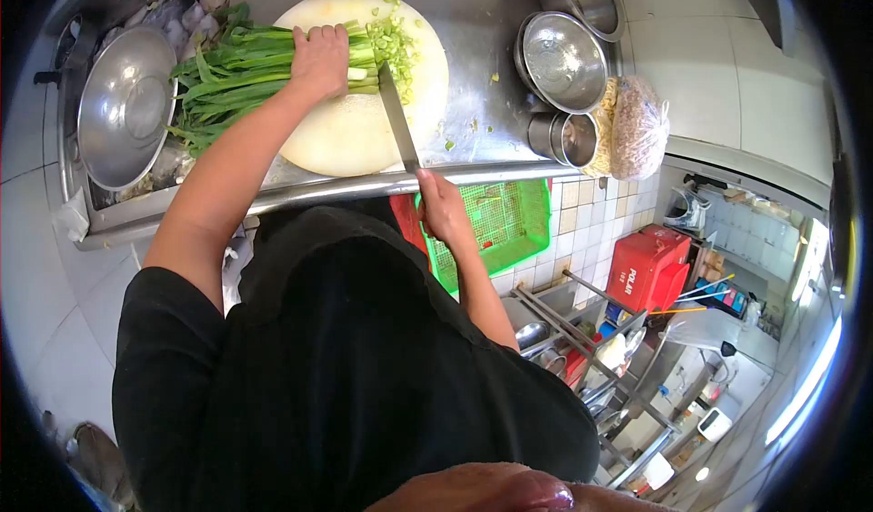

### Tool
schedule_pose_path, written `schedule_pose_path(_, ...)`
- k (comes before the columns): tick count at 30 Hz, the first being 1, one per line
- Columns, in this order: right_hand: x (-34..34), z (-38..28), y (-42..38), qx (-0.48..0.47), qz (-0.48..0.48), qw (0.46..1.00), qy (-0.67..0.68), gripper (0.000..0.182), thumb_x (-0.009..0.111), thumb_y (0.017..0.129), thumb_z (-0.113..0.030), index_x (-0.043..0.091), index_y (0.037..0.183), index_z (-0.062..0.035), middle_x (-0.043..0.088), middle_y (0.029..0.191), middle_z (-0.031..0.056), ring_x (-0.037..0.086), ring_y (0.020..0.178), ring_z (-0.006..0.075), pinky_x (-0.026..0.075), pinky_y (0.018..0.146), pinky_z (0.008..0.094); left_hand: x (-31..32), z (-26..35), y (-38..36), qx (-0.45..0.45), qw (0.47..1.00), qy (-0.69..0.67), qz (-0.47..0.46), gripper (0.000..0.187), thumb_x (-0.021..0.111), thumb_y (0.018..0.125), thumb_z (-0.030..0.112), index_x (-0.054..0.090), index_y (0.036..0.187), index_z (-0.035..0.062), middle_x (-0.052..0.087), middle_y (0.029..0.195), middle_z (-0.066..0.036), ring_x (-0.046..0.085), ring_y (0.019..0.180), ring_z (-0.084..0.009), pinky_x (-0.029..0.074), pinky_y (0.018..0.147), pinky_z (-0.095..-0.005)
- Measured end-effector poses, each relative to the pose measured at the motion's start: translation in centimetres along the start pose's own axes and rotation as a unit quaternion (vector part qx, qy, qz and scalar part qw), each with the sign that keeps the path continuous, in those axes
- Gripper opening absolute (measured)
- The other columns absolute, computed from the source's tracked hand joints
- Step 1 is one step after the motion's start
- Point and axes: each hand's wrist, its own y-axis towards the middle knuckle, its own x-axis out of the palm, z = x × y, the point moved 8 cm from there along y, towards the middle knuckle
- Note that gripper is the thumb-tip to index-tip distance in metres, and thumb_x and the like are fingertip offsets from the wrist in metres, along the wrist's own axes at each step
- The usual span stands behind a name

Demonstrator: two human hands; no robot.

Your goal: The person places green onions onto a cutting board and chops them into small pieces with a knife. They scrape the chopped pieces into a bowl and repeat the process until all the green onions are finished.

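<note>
A thick bunch of green leafy stalks (245, 65) lies across a round pale cutting board (332, 139), its leaves hanging past the board's left edge. My left hand (322, 57) presses down on the stalks near their cut ends, its fingers bent over them. The handle of a large knife (396, 116) is in my right hand (440, 205), closed round it near the counter's front edge. The blade points up and slightly left, its tip beside the cut ends. Small chopped green pieces (397, 46) are scattered on the board right of the blade.
Left of the board, a large metal bowl (127, 108) leans over a sink. Metal bowls (564, 62), small metal pots (575, 139) and a filled plastic bag (638, 128) stand at the counter's right. Below the counter edge are a green basket (523, 250) and a red box (644, 266).
</note>
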Motion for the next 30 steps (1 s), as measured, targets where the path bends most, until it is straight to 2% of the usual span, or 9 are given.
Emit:
schedule_pose_path(5, -0.2, -2.5, 1.7, -0.133, 0.057, 0.989, 0.019, 0.050, 0.051, 0.110, -0.040, 0.068, 0.127, 0.0033, 0.059, 0.064, 0.0128, 0.061, 0.058, 0.0204, 0.051, 0.061, 0.0381, -0.2, 0.2, -0.1, -0.003, 1.000, 0.004, 0.009, 0.071, 0.081, 0.078, 0.022, 0.050, 0.137, -0.0037, 0.063, 0.127, -0.018, 0.060, 0.123, -0.0327, 0.036, 0.116, -0.0648)
schedule_pose_path(8, 0.3, -7.4, 1.9, -0.146, 0.056, 0.986, 0.056, 0.049, 0.050, 0.110, -0.039, 0.068, 0.127, 0.0031, 0.061, 0.066, 0.0141, 0.061, 0.058, 0.0200, 0.052, 0.062, 0.0384, 0.2, 0.1, 0.0, -0.002, 1.000, 0.005, -0.002, 0.069, 0.080, 0.079, 0.022, 0.051, 0.136, -0.0036, 0.062, 0.128, -0.018, 0.059, 0.124, -0.0326, 0.035, 0.117, -0.0650)
schedule_pose_path(11, 1.4, -5.9, 4.9, -0.176, 0.079, 0.981, 0.016, 0.048, 0.050, 0.110, -0.038, 0.068, 0.126, 0.0032, 0.067, 0.075, 0.0201, 0.068, 0.067, 0.0277, 0.054, 0.070, 0.0417, 0.0, 0.2, 0.0, 0.002, 1.000, 0.009, -0.014, 0.067, 0.078, 0.080, 0.021, 0.051, 0.136, -0.0033, 0.062, 0.128, -0.018, 0.059, 0.124, -0.0324, 0.035, 0.116, -0.0655)
schedule_pose_path(14, 1.3, -6.9, 2.9, -0.066, 0.016, 0.997, 0.044, 0.049, 0.050, 0.110, -0.039, 0.068, 0.125, 0.0032, 0.071, 0.087, 0.0268, 0.072, 0.084, 0.0386, 0.054, 0.081, 0.0463, -0.1, 0.3, -0.2, 0.001, 1.000, 0.009, -0.005, 0.066, 0.077, 0.080, 0.020, 0.052, 0.136, -0.0023, 0.062, 0.128, -0.017, 0.059, 0.124, -0.0324, 0.035, 0.116, -0.0653)
schedule_pose_path(18, 3.3, -6.9, 10.8, -0.175, 0.055, 0.983, 0.007, 0.051, 0.049, 0.110, -0.042, 0.069, 0.116, 0.0047, 0.071, 0.094, 0.0309, 0.070, 0.093, 0.0450, 0.053, 0.086, 0.0490, -0.4, 0.4, 0.0, 0.000, 1.000, 0.011, -0.011, 0.067, 0.077, 0.079, 0.020, 0.052, 0.137, -0.0008, 0.063, 0.128, -0.017, 0.060, 0.124, -0.0325, 0.034, 0.117, -0.0638)
schedule_pose_path(21, 3.3, -10.6, 10.5, -0.072, -0.006, 0.996, 0.048, 0.053, 0.047, 0.110, -0.043, 0.069, 0.112, 0.0055, 0.070, 0.096, 0.0324, 0.069, 0.095, 0.0476, 0.052, 0.087, 0.0503, 0.1, 0.0, 0.1, 0.003, 1.000, -0.018, 0.001, 0.068, 0.078, 0.078, 0.020, 0.052, 0.138, -0.0005, 0.063, 0.129, -0.017, 0.059, 0.125, -0.0326, 0.033, 0.117, -0.0634)
schedule_pose_path(22, 3.2, -9.5, 10.6, -0.096, 0.008, 0.995, 0.029, 0.054, 0.046, 0.110, -0.043, 0.069, 0.113, 0.0053, 0.070, 0.097, 0.0323, 0.069, 0.096, 0.0474, 0.052, 0.088, 0.0507, 0.5, -0.2, 0.5, -0.013, 1.000, -0.024, -0.016, 0.090, 0.091, 0.065, 0.025, 0.048, 0.139, -0.0017, 0.060, 0.132, -0.017, 0.056, 0.130, -0.0335, 0.035, 0.118, -0.0603)
schedule_pose_path(25, 2.9, -4.5, 8.9, -0.134, 0.032, 0.990, -0.016, 0.055, 0.045, 0.110, -0.044, 0.068, 0.118, 0.0048, 0.071, 0.098, 0.0316, 0.070, 0.097, 0.0462, 0.051, 0.089, 0.0519, 0.6, -0.4, 0.5, -0.015, 1.000, -0.008, -0.002, 0.091, 0.091, 0.065, 0.026, 0.047, 0.140, -0.0021, 0.060, 0.131, -0.018, 0.057, 0.129, -0.0334, 0.036, 0.118, -0.0599)
schedule_pose_path(30, -0.2, -2.4, 2.4, -0.086, 0.009, 0.996, -0.001, 0.054, 0.049, 0.110, -0.043, 0.068, 0.125, 0.0046, 0.068, 0.077, 0.0198, 0.069, 0.071, 0.0289, 0.053, 0.072, 0.0441, 0.0, -0.1, 0.0, -0.005, 1.000, -0.010, -0.006, 0.067, 0.074, 0.079, 0.016, 0.049, 0.137, -0.0057, 0.060, 0.130, -0.020, 0.058, 0.125, -0.0335, 0.034, 0.118, -0.0627)
